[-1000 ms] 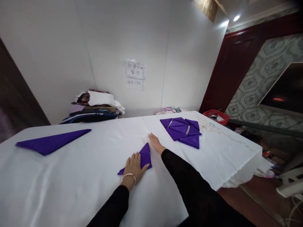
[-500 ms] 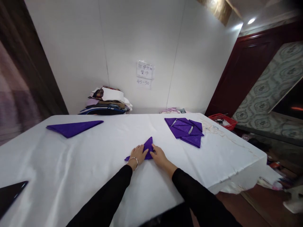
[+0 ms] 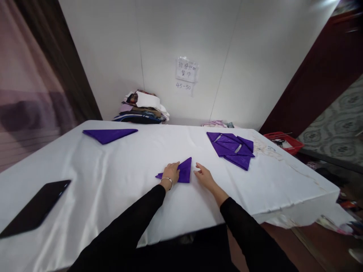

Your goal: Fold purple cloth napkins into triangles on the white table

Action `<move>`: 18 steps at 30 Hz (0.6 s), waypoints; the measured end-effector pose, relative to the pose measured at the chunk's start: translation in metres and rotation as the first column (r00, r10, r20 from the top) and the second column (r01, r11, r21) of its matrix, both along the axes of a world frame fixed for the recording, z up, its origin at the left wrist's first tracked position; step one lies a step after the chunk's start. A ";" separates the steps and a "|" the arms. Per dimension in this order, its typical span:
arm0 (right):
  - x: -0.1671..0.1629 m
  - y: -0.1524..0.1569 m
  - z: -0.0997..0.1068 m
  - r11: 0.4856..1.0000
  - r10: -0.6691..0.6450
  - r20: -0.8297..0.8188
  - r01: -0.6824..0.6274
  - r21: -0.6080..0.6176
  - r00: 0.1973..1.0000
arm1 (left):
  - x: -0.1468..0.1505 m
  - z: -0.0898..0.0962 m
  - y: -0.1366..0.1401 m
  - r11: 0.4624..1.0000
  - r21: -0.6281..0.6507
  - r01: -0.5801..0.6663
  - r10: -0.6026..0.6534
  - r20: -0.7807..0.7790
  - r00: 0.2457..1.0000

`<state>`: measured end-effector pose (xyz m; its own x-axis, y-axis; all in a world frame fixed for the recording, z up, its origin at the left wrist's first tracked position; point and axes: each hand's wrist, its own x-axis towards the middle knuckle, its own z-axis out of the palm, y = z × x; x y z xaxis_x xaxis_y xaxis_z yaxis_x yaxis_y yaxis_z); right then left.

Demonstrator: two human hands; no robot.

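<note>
Purple folded pointed cloth (image 3: 185,172) lies on white satiny tablecloth (image 3: 136,155), left hand (image 3: 171,172) over its 9 o'clock part, fingers close together and bent, can't tell if they pinch or only press. Right hand (image 3: 206,178) just off its 3 o'clock edge, fingers half-curled, slightly parted, holding nothing; overlapping folded purple cloths (image 3: 228,148) at 2 o'clock from it

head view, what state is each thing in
middle purple cloth: folded to a point, flat
left hand: resting on that cloth
right hand: beside that cloth, not touching it
left purple cloth: folded, flat
right purple cloths: folded, overlapping
white tablecloth: spread, creased
black flat slab: lying flat
fabric pile: stacked
red basket: open, holding things
paper sign: posted, handwritten
</note>
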<state>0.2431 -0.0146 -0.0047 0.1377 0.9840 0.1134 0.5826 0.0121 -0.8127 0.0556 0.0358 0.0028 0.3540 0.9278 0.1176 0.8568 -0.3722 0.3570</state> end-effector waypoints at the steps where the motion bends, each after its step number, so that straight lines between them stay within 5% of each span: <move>1: 0.000 0.004 0.001 1.000 -0.007 -0.038 0.005 -0.030 0.999 | 0.000 -0.001 -0.002 1.000 -0.003 -0.001 0.001 0.006 1.000; 6: -0.002 0.025 0.007 0.983 -0.052 -0.126 0.029 -0.182 0.991 | -0.005 -0.004 -0.016 1.000 -0.001 0.018 -0.018 0.046 0.999; 10: -0.005 0.034 0.018 0.998 -0.022 0.158 0.030 -0.052 0.987 | -0.012 -0.005 -0.027 0.998 0.000 0.067 -0.066 0.082 0.994; 14: -0.026 0.022 0.024 0.943 0.215 0.453 -0.306 0.135 0.865 | -0.013 -0.006 -0.032 0.994 0.009 0.111 -0.111 0.130 0.985; 18: -0.048 0.005 0.011 0.863 0.444 0.530 -0.503 -0.037 0.722 | -0.016 -0.008 -0.033 0.994 0.002 0.112 -0.110 0.164 0.980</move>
